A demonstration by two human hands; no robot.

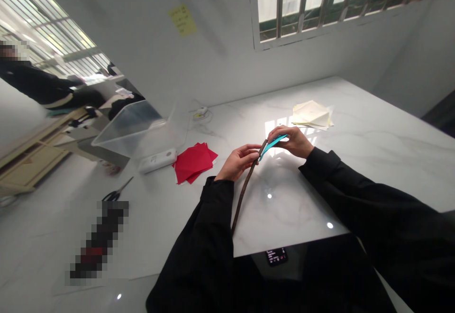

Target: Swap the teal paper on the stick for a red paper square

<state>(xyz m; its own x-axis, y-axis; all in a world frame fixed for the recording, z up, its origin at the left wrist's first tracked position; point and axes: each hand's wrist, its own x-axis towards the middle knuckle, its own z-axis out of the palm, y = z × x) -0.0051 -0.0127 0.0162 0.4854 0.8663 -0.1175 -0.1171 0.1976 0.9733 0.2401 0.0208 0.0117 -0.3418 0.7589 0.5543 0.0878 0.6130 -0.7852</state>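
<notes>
My left hand [239, 162] pinches a thin brown stick [242, 197] close to its upper end. The stick slants down toward me, its lower end passing beside my left sleeve. In my right hand [293, 140] is a folded piece of turquoise paper [273, 144], held between thumb and fingers. One end of the paper meets the stick near its tip, by the left fingertips. Whether it is stuck there I cannot tell. Both hands are above the white marbled table [284, 218].
Red paper sheets [195, 162] lie left of my hands beside a white device [157, 160] and a clear plastic bin [133, 130]. Scissors [117, 192] are farther left. Cream paper sheets [312, 115] lie behind my right hand. At the far left is another person [39, 83].
</notes>
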